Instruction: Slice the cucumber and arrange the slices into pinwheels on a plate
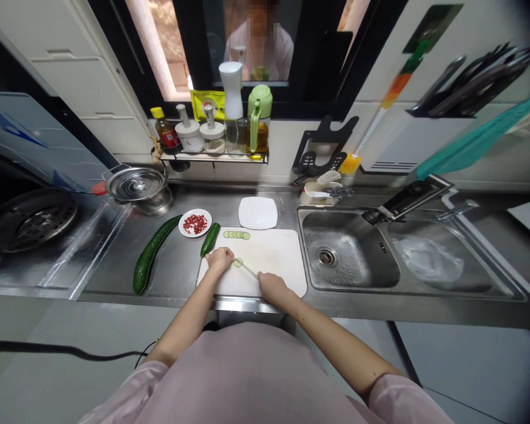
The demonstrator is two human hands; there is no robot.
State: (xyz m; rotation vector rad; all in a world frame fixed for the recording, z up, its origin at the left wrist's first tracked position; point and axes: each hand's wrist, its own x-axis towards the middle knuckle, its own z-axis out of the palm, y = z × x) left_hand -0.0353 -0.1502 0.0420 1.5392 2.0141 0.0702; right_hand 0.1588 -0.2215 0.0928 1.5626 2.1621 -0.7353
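Observation:
On the white cutting board [274, 253] lies a round cucumber slice [238, 263]. My left hand [219, 259] is closed, its fingertips at the slice's left edge. My right hand [274, 287] grips the handle of a knife [249, 271], whose blade reaches left across that slice. A row of several overlapping cucumber slices [236, 235] lies near the board's far edge. Just beyond my left hand, a cut piece of cucumber [210, 239] rests at the board's left edge. Farther left on the counter is a long whole cucumber [152, 256].
A small plate of red chopped pieces [195, 235] and a white square dish [258, 212] stand behind the board. Left is a lidded steel pot [143, 191]; right is a sink [351, 282] with a faucet [406, 200]. A condiment shelf [214, 157] hangs below the window.

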